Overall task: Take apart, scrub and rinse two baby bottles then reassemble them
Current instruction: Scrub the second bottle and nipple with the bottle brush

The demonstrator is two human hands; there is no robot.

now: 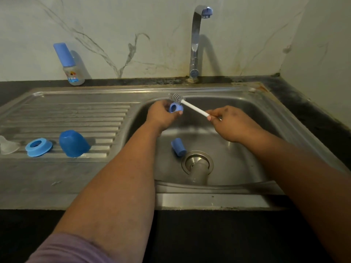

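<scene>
Over the sink basin [247, 149] my left hand [161, 114] grips a small blue bottle ring [175, 107]. My right hand [230, 123] holds the white handle of a bottle brush [187, 104], its bristle head just above the ring. A blue cap [178, 147] lies in the basin beside the drain [197, 164]. On the drainboard at the left sit a large blue cap [73, 143], a blue screw ring [39, 147] and a clear teat [7, 145]. An assembled bottle with a blue cap [71, 67] stands against the back wall.
A chrome tap [196, 40] with a blue nozzle rises behind the basin; no water is visible. The ribbed steel drainboard [66, 114] stretches left. Dark countertop borders the sink at the right and front. The marble-patterned wall stands close behind.
</scene>
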